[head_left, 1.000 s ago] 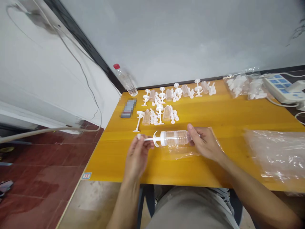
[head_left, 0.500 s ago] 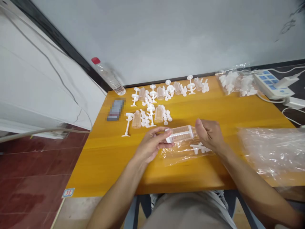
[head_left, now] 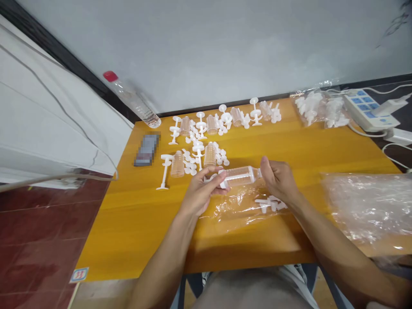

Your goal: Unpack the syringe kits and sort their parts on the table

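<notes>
My two hands hold one clear plastic syringe barrel (head_left: 240, 176) level above the yellow table (head_left: 299, 146). My left hand (head_left: 201, 191) wraps its white flanged end, fingers closed. My right hand (head_left: 278, 178) pinches the nozzle end. The plunger is pushed in and hardly shows. Under my hands lies a thin clear bag (head_left: 244, 206) with small white parts (head_left: 270, 202) on it. Farther back stand rows of loose barrels, plungers and white caps (head_left: 206, 146).
A water bottle with a red cap (head_left: 131, 99) leans at the table's back left corner. A blurred dark flat object (head_left: 147, 150) lies near it. Bags of white parts (head_left: 318, 109), a power strip (head_left: 367, 107) and a large crumpled clear bag (head_left: 370, 206) are on the right.
A second ago the plunger stuck out to the left with my left hand on its end. Now it is pushed into the barrel and my left hand grips the flanged end.
</notes>
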Demonstrator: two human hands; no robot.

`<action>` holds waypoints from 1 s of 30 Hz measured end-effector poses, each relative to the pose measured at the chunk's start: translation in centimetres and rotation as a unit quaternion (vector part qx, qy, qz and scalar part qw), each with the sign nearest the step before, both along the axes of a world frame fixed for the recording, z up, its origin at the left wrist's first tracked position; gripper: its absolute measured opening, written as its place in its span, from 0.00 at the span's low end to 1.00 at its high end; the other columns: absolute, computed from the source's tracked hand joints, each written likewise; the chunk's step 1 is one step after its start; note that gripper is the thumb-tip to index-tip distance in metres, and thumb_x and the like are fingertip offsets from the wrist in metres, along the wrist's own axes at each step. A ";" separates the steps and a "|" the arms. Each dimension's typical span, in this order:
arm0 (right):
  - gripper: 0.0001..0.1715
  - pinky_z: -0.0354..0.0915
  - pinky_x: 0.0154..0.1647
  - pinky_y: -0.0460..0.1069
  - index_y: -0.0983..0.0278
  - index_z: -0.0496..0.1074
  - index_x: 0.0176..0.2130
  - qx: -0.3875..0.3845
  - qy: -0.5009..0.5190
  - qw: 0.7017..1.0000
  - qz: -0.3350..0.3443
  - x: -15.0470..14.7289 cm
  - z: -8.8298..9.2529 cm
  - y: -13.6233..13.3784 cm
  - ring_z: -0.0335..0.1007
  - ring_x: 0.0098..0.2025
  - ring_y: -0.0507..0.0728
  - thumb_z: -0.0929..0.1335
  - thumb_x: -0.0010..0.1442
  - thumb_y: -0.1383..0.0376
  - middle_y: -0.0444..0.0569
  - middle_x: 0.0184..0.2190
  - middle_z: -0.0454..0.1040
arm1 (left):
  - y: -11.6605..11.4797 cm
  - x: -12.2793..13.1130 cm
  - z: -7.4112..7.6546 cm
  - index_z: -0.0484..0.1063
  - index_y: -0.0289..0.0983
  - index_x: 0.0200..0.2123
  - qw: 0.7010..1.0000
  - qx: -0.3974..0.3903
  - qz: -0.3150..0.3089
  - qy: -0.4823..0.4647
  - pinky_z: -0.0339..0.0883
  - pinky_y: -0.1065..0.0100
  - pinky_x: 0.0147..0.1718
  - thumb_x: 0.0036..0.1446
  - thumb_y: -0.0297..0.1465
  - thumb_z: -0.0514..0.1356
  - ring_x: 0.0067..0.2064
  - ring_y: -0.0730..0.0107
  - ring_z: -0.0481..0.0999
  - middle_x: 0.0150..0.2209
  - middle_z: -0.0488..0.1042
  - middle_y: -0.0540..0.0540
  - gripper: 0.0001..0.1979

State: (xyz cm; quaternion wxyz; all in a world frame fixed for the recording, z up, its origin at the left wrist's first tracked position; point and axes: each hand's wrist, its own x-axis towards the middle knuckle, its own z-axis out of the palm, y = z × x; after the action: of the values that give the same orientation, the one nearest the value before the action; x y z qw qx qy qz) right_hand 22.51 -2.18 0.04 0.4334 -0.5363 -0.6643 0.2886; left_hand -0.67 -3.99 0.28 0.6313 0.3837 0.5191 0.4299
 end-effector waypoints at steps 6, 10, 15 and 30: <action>0.40 0.43 0.23 0.48 0.61 0.47 0.22 -0.101 0.058 0.993 0.006 -0.4 0.0 -0.3 0.42 0.22 0.48 0.58 0.69 0.34 0.41 0.18 0.46 | -0.4 -0.9 -0.5 0.76 0.40 0.44 0.974 0.214 -0.011 0.073 0.78 0.60 0.50 0.50 0.36 0.77 0.53 0.60 0.81 0.53 0.80 0.42 0.21; 0.40 0.41 0.21 0.47 0.60 0.45 0.25 -0.224 0.178 0.956 0.068 -0.3 -0.7 -0.4 0.37 0.21 0.47 0.62 0.66 0.33 0.38 0.19 0.42 | -0.7 -0.8 -0.5 0.77 0.40 0.45 0.961 0.254 -0.032 0.100 0.75 0.58 0.55 0.51 0.34 0.76 0.58 0.58 0.78 0.56 0.79 0.41 0.19; 0.31 0.51 0.26 0.46 0.61 0.55 0.28 -0.127 0.125 0.976 0.128 0.4 -1.2 -0.6 0.47 0.25 0.48 0.62 0.72 0.42 0.39 0.23 0.52 | 0.0 -0.7 -0.6 0.75 0.38 0.43 0.999 0.040 0.006 -0.004 0.79 0.67 0.32 0.50 0.44 0.75 0.32 0.69 0.81 0.37 0.79 0.47 0.24; 0.39 0.42 0.24 0.49 0.62 0.47 0.22 -0.034 0.018 0.998 0.049 -0.6 -0.9 -0.7 0.40 0.20 0.47 0.56 0.73 0.40 0.40 0.17 0.45 | -0.3 -2.2 -0.3 0.76 0.42 0.49 0.992 0.114 -0.041 0.045 0.78 0.68 0.36 0.53 0.36 0.75 0.40 0.65 0.83 0.43 0.82 0.46 0.21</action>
State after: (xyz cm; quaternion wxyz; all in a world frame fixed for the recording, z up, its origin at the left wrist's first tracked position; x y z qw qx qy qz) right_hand 21.94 -2.86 -0.86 0.4122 -0.5125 -0.6715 0.3413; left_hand -2.90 -4.27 -0.01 0.5767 0.4930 0.4782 0.4423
